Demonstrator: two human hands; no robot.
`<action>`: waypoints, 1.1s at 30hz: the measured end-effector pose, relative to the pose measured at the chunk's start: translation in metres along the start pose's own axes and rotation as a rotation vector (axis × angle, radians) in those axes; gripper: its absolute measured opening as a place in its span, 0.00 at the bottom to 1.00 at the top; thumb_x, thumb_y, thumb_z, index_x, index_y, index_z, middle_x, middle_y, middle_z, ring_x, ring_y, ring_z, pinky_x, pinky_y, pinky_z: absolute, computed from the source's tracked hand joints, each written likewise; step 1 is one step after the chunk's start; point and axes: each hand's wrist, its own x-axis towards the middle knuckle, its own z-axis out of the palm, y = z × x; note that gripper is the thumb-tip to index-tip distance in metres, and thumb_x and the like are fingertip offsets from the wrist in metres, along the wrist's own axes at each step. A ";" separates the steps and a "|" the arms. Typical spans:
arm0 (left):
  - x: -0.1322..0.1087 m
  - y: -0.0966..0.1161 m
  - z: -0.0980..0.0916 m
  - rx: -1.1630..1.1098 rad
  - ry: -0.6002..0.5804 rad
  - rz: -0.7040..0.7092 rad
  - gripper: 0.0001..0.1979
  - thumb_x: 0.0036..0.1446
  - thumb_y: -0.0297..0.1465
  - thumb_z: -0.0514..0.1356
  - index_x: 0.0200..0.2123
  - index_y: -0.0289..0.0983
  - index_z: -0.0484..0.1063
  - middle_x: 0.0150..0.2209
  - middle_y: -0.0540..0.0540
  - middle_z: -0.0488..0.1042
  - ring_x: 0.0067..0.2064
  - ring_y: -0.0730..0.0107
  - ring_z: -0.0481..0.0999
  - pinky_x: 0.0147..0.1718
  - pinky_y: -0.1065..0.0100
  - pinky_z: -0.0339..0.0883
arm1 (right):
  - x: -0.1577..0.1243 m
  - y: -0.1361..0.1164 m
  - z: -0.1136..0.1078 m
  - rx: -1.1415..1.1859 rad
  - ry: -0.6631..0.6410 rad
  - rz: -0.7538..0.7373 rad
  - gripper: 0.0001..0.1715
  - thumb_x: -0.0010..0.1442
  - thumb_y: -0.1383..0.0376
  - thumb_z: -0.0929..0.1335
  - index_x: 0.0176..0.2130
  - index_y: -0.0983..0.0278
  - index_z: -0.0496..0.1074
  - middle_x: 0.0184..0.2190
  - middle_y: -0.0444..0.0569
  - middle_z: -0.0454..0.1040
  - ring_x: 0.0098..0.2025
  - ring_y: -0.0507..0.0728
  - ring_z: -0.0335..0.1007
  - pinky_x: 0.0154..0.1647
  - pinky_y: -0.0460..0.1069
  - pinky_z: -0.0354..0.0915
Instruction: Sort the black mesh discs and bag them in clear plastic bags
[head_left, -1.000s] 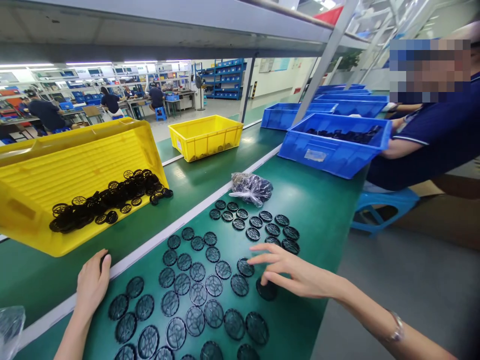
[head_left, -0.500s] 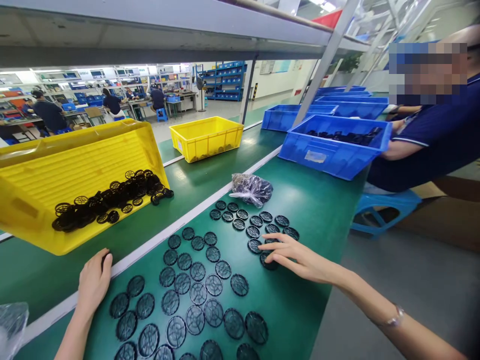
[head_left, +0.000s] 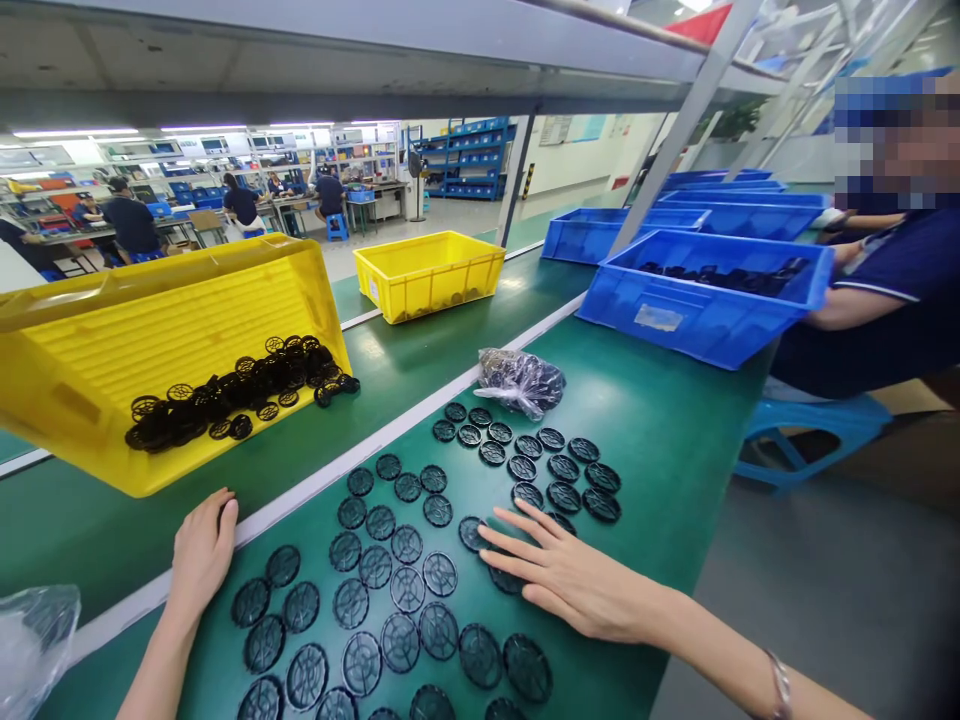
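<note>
Spread on the green work surface are several round black plastic discs with spoked faces [head_left: 407, 589]. My right hand [head_left: 566, 575] is open, its fingers apart and laid over discs on the right side. One black disc [head_left: 472, 533] shows at its fingertips, and another is partly hidden under the fingers. My left hand [head_left: 204, 550] rests beside the white dividing strip [head_left: 330, 475], fingers loosely curled in and their tips mostly hidden. No object shows in it. Left of the strip, a tilted yellow bin [head_left: 202, 300] holds a heap of black spoked discs [head_left: 247, 388].
A tied clear bag of dark parts [head_left: 523, 382] lies beyond the discs. Behind are a second yellow bin [head_left: 431, 280] and a blue bin [head_left: 675, 310] with black parts. Clear plastic [head_left: 34, 640] lies at lower left. A co-worker [head_left: 885, 310] sits at right; a shelf beam [head_left: 300, 60] crosses overhead.
My right hand has moved left and nearer, and a disc now shows at its fingertips in the gap between the groups. The view has shifted slightly; my left hand stays by the strip.
</note>
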 end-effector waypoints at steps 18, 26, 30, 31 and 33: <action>-0.001 0.001 0.001 -0.026 0.017 -0.012 0.28 0.66 0.47 0.41 0.50 0.37 0.71 0.56 0.38 0.74 0.59 0.50 0.70 0.59 0.50 0.60 | 0.072 0.030 -0.004 -0.125 0.080 0.000 0.26 0.73 0.58 0.59 0.67 0.52 0.59 0.69 0.45 0.57 0.72 0.65 0.44 0.72 0.70 0.41; -0.002 0.007 0.000 0.036 0.017 -0.017 0.28 0.66 0.47 0.41 0.51 0.36 0.71 0.56 0.38 0.74 0.58 0.49 0.70 0.57 0.50 0.62 | 0.106 0.042 -0.013 -0.224 0.270 0.024 0.25 0.72 0.60 0.60 0.65 0.56 0.64 0.65 0.50 0.64 0.70 0.64 0.49 0.69 0.68 0.51; -0.002 0.006 -0.002 0.002 0.005 -0.028 0.28 0.66 0.47 0.40 0.51 0.36 0.71 0.57 0.38 0.73 0.58 0.49 0.69 0.58 0.49 0.60 | 0.154 0.030 0.005 -0.226 0.252 0.017 0.26 0.72 0.58 0.61 0.66 0.57 0.63 0.66 0.52 0.62 0.70 0.66 0.49 0.69 0.68 0.51; -0.002 0.005 -0.002 -0.003 0.002 -0.032 0.28 0.66 0.46 0.40 0.51 0.36 0.71 0.57 0.39 0.73 0.58 0.49 0.69 0.58 0.49 0.60 | 0.162 0.032 0.009 -0.225 0.236 0.023 0.26 0.71 0.57 0.61 0.66 0.57 0.63 0.66 0.52 0.62 0.70 0.66 0.49 0.69 0.68 0.51; -0.002 0.006 -0.003 -0.008 0.000 -0.035 0.27 0.66 0.46 0.41 0.51 0.37 0.71 0.57 0.39 0.73 0.58 0.49 0.69 0.58 0.50 0.60 | 0.167 0.039 0.011 -0.237 0.219 0.047 0.27 0.71 0.55 0.62 0.65 0.58 0.64 0.66 0.54 0.63 0.69 0.67 0.50 0.68 0.68 0.51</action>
